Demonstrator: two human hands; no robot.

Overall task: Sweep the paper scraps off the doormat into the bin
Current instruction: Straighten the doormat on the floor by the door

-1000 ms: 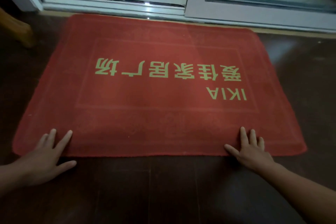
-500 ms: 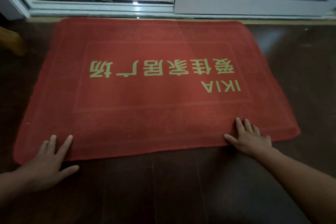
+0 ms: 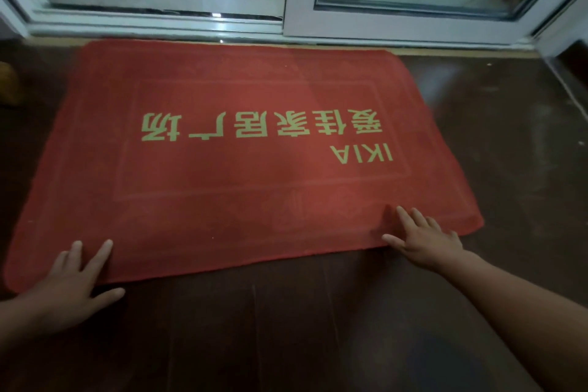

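Your red doormat [image 3: 222, 188] lies flat on the dark wooden floor [image 3: 286, 334], its far edge close to the white sliding door frame [image 3: 299, 22]. It sits askew in your view: the near edge climbs from lower left to upper right. The yellow lettering [image 3: 261, 129] across its middle reads upside down from where you are, with "IKIA" below it towards the right.

Your left hand [image 3: 71, 277] rests on the near left part of the mat. Its fingers [image 3: 100, 253] are straight and spread, laid flat on the red pile and holding nothing, while the thumb stretches out onto the bare floor just off the mat's edge.

Your right hand [image 3: 423, 240] rests on the near edge further right, short of the near right corner. Its fingers [image 3: 405, 216] are also straight and fanned out, pressing flat on the mat and gripping nothing. The thumb points left along the mat's edge. The heel of the hand sits over the floor, and your forearm runs back towards the lower right.

A tiny pale speck [image 3: 30, 222] shows near the mat's left border, too small to tell what it is. A brown object [image 3: 8, 83], cut off by the picture's edge, stands on the floor at far left.
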